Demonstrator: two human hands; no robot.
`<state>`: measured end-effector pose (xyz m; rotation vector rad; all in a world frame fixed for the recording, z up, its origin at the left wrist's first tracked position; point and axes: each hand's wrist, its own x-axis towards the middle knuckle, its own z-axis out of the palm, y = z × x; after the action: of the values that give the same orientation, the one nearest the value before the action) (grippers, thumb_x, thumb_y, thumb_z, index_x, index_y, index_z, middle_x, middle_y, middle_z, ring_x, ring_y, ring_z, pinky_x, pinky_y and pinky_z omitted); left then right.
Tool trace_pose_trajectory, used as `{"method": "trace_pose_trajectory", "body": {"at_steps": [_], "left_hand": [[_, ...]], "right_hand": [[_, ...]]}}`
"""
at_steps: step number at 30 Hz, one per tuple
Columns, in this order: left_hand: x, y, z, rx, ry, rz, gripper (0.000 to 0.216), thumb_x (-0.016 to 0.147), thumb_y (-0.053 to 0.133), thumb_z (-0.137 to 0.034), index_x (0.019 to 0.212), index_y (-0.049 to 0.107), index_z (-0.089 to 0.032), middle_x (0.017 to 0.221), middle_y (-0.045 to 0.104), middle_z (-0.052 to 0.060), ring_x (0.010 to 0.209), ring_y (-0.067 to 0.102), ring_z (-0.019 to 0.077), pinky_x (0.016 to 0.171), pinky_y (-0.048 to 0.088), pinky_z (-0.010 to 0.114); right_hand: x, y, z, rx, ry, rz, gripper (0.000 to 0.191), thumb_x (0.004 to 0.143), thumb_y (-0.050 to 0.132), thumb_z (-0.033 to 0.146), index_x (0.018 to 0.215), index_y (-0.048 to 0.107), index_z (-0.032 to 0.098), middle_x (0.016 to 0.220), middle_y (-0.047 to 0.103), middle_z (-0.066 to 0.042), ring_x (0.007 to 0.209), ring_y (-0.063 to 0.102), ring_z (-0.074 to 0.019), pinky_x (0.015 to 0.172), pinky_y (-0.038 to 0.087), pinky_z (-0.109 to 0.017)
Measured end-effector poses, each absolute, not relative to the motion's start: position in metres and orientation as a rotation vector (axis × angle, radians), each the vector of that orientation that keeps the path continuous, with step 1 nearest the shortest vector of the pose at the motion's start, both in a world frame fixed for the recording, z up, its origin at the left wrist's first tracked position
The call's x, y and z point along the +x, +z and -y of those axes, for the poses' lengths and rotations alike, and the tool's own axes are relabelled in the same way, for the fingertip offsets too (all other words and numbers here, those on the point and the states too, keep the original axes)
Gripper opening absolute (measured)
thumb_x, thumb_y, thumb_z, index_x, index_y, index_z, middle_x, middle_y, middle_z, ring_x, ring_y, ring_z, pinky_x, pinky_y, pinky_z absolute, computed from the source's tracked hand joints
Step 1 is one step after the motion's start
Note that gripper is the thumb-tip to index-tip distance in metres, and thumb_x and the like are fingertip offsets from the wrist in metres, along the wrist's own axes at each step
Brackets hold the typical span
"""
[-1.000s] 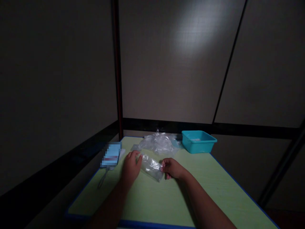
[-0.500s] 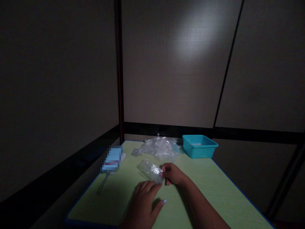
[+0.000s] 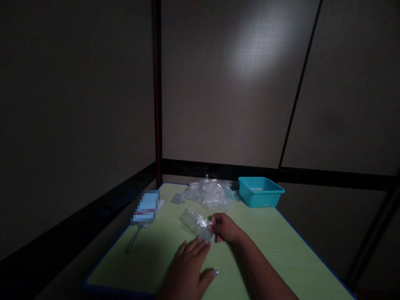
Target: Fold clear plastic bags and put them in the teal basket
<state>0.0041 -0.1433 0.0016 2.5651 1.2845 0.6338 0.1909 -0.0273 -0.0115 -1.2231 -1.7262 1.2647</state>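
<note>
A clear plastic bag [image 3: 195, 221] lies crinkled and shiny on the green table, in front of me. My right hand [image 3: 225, 227] pinches its right end between thumb and fingers. At the bag's near edge, my left hand [image 3: 191, 266] is spread out, thumb apart, its fingertips touching or very close to the plastic. Beyond both hands a loose pile of clear plastic bags [image 3: 209, 193] sits at the back of the table.
A turquoise plastic basin [image 3: 261, 198] stands at the back right corner, with something pale inside. Along the left edge lies a blurred-out blue item [image 3: 146, 208] with a strap [image 3: 133, 238]. The green table [image 3: 281, 258] has a blue edge; walls rise behind and to the left.
My left hand's fingers have shifted slightly at the bag's near edge. My right hand keeps its pinch in nearly the same place, and the bag has barely moved.
</note>
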Motion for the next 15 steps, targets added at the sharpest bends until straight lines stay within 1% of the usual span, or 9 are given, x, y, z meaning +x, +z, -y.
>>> {"method": "trace_pose_trajectory", "body": {"at_steps": [5, 10, 13, 15], "left_hand": [[0.0043, 0.0029, 0.1439, 2.576, 0.634, -1.285, 0.050, 0.083, 0.045, -0.046, 0.130, 0.039, -0.029, 0.135, 0.043, 0.001, 0.126, 0.034, 0.0234, 0.105, 0.024, 0.044], [0.0040, 0.0024, 0.1454, 2.599, 0.651, -1.256, 0.051, 0.084, 0.045, -0.045, 0.131, 0.038, -0.027, 0.135, 0.042, 0.002, 0.124, 0.037, 0.0232, 0.105, 0.024, 0.044], [0.0043, 0.0037, 0.1463, 2.602, 0.684, -1.245, 0.051, 0.083, 0.046, -0.045, 0.130, 0.039, -0.028, 0.133, 0.045, 0.002, 0.122, 0.039, 0.0234, 0.104, 0.025, 0.044], [0.0048, 0.0052, 0.1468, 2.598, 0.730, -1.244, 0.050, 0.082, 0.048, -0.043, 0.129, 0.041, -0.027, 0.131, 0.048, 0.003, 0.121, 0.040, 0.0235, 0.103, 0.028, 0.041]], "right_hand": [[0.1887, -0.0134, 0.0254, -1.264, 1.220, 1.711, 0.021, 0.059, 0.056, 0.032, 0.067, 0.041, 0.019, 0.038, 0.042, 0.010, 0.028, 0.046, -0.0100, 0.028, 0.034, -0.017], [0.1848, -0.0112, 0.0274, -1.314, 1.144, 1.720, 0.018, 0.064, 0.053, 0.032, 0.066, 0.041, 0.019, 0.040, 0.044, 0.009, 0.028, 0.047, -0.0095, 0.027, 0.032, -0.016], [0.1826, -0.0093, 0.0293, -1.356, 1.097, 1.723, 0.015, 0.066, 0.051, 0.030, 0.066, 0.041, 0.019, 0.038, 0.042, 0.010, 0.027, 0.046, -0.0091, 0.028, 0.030, -0.015], [0.1819, -0.0088, 0.0300, -1.379, 1.071, 1.731, 0.013, 0.066, 0.051, 0.027, 0.067, 0.041, 0.019, 0.038, 0.041, 0.010, 0.026, 0.046, -0.0084, 0.028, 0.028, -0.013]]}}
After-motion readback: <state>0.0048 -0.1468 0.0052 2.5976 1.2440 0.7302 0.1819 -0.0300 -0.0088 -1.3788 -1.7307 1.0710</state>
